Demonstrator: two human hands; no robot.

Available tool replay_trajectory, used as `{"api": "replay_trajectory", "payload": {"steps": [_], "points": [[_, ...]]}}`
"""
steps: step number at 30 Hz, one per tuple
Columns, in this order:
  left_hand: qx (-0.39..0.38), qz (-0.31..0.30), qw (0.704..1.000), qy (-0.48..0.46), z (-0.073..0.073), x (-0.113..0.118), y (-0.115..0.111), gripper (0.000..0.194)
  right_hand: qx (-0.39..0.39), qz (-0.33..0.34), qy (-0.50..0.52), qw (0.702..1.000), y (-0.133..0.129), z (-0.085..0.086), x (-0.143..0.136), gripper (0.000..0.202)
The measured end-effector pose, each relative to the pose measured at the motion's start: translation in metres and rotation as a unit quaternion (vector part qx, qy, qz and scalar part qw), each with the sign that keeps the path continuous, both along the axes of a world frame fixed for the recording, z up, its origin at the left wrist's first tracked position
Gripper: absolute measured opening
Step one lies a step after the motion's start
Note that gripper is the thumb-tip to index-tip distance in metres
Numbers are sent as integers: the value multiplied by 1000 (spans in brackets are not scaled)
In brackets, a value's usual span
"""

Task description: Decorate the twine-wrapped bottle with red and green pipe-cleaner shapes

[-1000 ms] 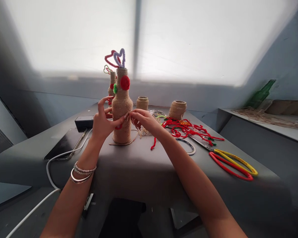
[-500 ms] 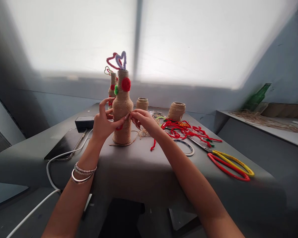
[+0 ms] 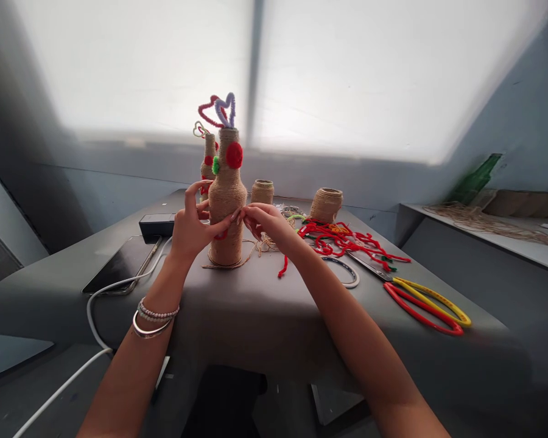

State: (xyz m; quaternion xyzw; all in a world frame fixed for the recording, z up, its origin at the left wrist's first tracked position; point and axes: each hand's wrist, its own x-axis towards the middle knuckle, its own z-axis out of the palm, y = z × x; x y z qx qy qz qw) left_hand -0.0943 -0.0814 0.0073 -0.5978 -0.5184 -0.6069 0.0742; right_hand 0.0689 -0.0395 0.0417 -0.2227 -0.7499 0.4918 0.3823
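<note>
A twine-wrapped bottle (image 3: 227,192) stands upright on the grey table, with a red pompom (image 3: 234,156) and a green one (image 3: 215,165) on its neck and red and lilac pipe-cleaner hearts (image 3: 225,111) at its mouth. My left hand (image 3: 192,224) grips the bottle from the left, thumb across its front over a partly covered red piece. At the bottle's right side, the fingertips of my right hand (image 3: 267,224) are pinched together; what they hold is too small to name. Loose twine (image 3: 201,266) lies around the base.
Behind stands a smaller decorated bottle (image 3: 209,159). Two twine-wrapped jars (image 3: 326,205), red pipe cleaners (image 3: 333,236), a white ring (image 3: 352,278) and scissors (image 3: 427,304) are at the right. A phone (image 3: 121,266), black box (image 3: 156,225) and white cable (image 3: 94,319) lie left.
The view has shifted very slightly. Both hands keep their places at the bottle, with only a tiny movement of the right fingertips.
</note>
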Motion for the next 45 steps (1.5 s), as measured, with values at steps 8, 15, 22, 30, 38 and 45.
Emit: {"api": "replay_trajectory", "payload": {"steps": [8,15,22,30,38,45], "points": [[-3,8,1000,-10,0,1,-2,72,7,23,20,1000,-1,0,0,21],[-3,6,1000,-11,1,1,-1,72,12,-12,-3,1000,-1,1,1,21],[-2,19,1000,-5,0,1,-1,73,23,6,-2,1000,-2,1,0,23],[-3,23,1000,-9,0,1,-2,71,12,5,-3,1000,-1,2,0,18],[-2,29,1000,-7,1,2,-1,71,-3,-43,31,999,-4,-2,-8,22],[-5,21,1000,-5,1,2,-3,70,7,-44,21,999,-2,-3,-7,22]]}}
